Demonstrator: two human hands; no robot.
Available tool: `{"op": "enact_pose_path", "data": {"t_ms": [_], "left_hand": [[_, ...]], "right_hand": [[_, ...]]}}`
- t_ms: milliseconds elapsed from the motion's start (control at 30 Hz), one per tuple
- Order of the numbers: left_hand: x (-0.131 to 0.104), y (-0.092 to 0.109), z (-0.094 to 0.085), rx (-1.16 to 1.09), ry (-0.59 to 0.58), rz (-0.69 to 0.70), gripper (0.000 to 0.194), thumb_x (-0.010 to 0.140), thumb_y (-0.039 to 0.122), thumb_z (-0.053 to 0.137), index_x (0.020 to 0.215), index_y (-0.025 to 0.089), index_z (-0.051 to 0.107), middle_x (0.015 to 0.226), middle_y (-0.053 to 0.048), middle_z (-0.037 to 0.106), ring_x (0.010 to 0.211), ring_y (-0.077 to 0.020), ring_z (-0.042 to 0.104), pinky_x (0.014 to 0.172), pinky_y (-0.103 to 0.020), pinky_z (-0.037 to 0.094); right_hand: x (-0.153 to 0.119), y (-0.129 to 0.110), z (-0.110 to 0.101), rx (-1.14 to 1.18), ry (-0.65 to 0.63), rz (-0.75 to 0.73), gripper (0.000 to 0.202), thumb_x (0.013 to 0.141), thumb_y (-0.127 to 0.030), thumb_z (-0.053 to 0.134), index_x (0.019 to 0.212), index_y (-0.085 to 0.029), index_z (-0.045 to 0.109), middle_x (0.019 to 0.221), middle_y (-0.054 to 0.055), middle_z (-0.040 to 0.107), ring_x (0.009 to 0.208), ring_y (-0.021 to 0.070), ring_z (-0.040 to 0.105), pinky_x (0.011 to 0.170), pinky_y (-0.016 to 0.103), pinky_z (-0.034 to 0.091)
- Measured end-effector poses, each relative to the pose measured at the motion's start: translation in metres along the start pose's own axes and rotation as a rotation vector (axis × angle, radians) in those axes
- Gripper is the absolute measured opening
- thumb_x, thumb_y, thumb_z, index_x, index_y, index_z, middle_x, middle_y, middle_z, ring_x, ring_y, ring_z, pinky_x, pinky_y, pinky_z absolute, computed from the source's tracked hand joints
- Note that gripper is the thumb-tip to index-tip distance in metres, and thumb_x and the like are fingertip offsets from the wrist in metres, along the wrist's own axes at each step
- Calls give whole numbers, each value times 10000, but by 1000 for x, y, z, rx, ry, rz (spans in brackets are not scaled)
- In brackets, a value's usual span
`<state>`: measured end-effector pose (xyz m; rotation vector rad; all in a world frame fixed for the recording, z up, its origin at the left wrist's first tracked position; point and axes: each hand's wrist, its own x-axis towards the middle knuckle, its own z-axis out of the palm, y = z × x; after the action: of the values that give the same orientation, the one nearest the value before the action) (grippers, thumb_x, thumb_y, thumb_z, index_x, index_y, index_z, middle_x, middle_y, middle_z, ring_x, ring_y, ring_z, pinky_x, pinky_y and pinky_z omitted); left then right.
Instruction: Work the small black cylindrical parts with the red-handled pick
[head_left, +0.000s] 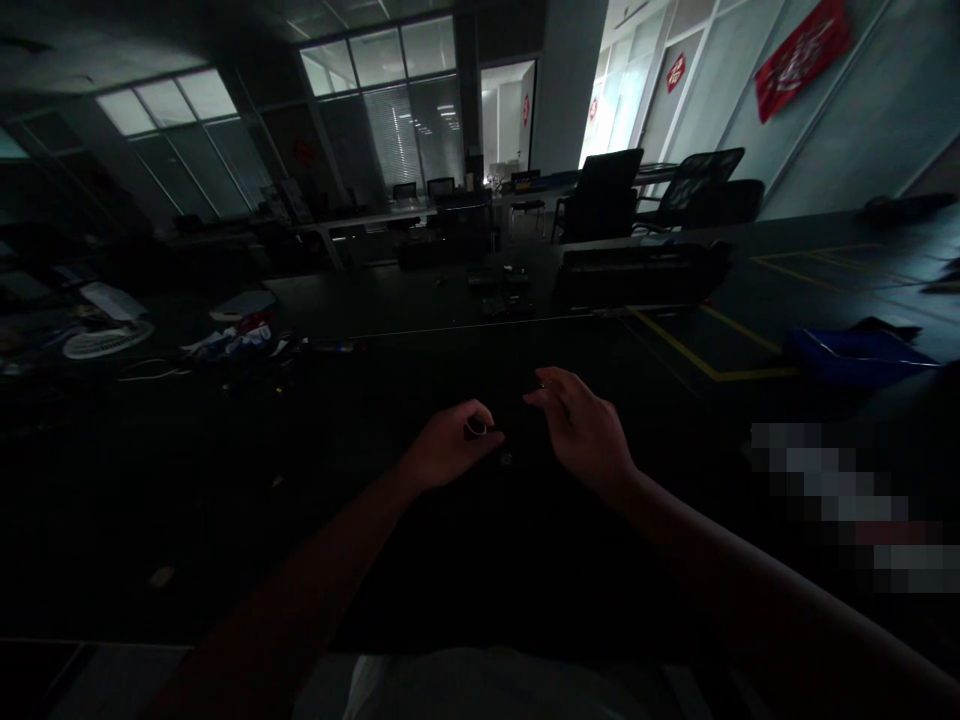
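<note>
In the dim light, my left hand (442,450) curls its fingers and thumb around a small dark round object with a pale rim (476,429). Its exact kind is too dark to make out. To the right, my right hand (589,430) holds thumb and fingertips close together, with a tiny glint between them that I cannot name. The two hands are a short distance apart above the dark table (480,560). Just below the left thumb lies a small, faint round piece (507,459) on the tabletop.
A blue tray (855,362) stands at the right near yellow tape lines (720,376). A long black case (641,275) lies at the back. Cluttered small items (251,340) and a white round fan-like object (109,338) are at the left. Office chairs (600,195) stand beyond.
</note>
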<state>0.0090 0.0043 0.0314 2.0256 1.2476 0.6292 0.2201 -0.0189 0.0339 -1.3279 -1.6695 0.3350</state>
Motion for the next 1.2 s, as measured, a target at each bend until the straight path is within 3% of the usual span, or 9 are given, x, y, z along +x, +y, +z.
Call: {"op": "enact_pose_path", "data": {"t_ms": [133, 300, 433, 667, 833, 1000, 1100, 1200], "left_hand": [[2, 1, 9, 262, -164, 167, 281, 883, 302, 671, 1151, 217, 681, 1066, -59, 669, 940, -210, 643, 846, -336, 489], [10, -6, 14, 385, -354, 228, 336, 890, 274, 666, 1220, 217, 691, 1160, -94, 638, 1004, -240, 655, 892, -368, 498], [12, -8, 14, 393, -357, 265, 265, 887, 259, 666, 1142, 210, 722, 1103, -89, 680, 1001, -241, 663, 891, -360, 495], [11, -7, 7, 261, -225, 173, 241, 900, 310, 624, 1101, 226, 727, 1063, -52, 737, 933, -211, 686, 832, -314, 487], [14, -27, -13, -95, -159, -52, 352, 906, 422, 597, 1184, 232, 699, 830, -25, 690, 593, -117, 579, 591, -246, 424], [8, -53, -50, -531, 100, -215, 405, 791, 393, 744, 1129, 173, 705, 808, -17, 599, 551, -67, 476, 528, -208, 382], [-4, -67, -81, -651, 274, -295, 472, 696, 312, 837, 1120, 153, 702, 705, 18, 541, 538, -67, 467, 496, -186, 374], [-25, -84, -119, -735, 487, -354, 348, 776, 306, 778, 1080, 158, 698, 741, 26, 572, 530, -54, 478, 463, -169, 367]], "right_hand": [[-1, -1, -1, -9, -5, -28, 297, 1000, -268, 424, 1252, -186, 556, 999, 98, 793, 964, 235, 749, 847, 386, 536], [-2, -2, -1, -16, -9, -28, 294, 995, -263, 431, 1249, -201, 564, 981, 88, 795, 923, 230, 751, 822, 375, 531], [-2, 0, 0, -14, -10, -37, 295, 993, -264, 434, 1251, -209, 566, 968, 79, 795, 904, 223, 751, 815, 366, 529], [-2, 0, 1, -26, -24, -47, 291, 985, -257, 436, 1238, -223, 576, 953, 70, 797, 935, 228, 744, 845, 377, 524], [-3, 0, 1, -24, -38, -40, 285, 993, -269, 436, 1235, -220, 578, 955, 69, 796, 936, 225, 738, 854, 377, 516], [-3, 2, 2, -31, -45, -32, 288, 991, -285, 447, 1235, -222, 586, 948, 62, 794, 781, 204, 725, 736, 344, 515], [-3, 3, 4, -32, -47, -40, 284, 990, -284, 451, 1231, -219, 587, 946, 61, 793, 773, 203, 720, 723, 340, 507], [-3, 2, 5, -23, -51, -45, 281, 993, -277, 445, 1231, -225, 585, 942, 58, 792, 835, 211, 726, 752, 346, 505]]}}
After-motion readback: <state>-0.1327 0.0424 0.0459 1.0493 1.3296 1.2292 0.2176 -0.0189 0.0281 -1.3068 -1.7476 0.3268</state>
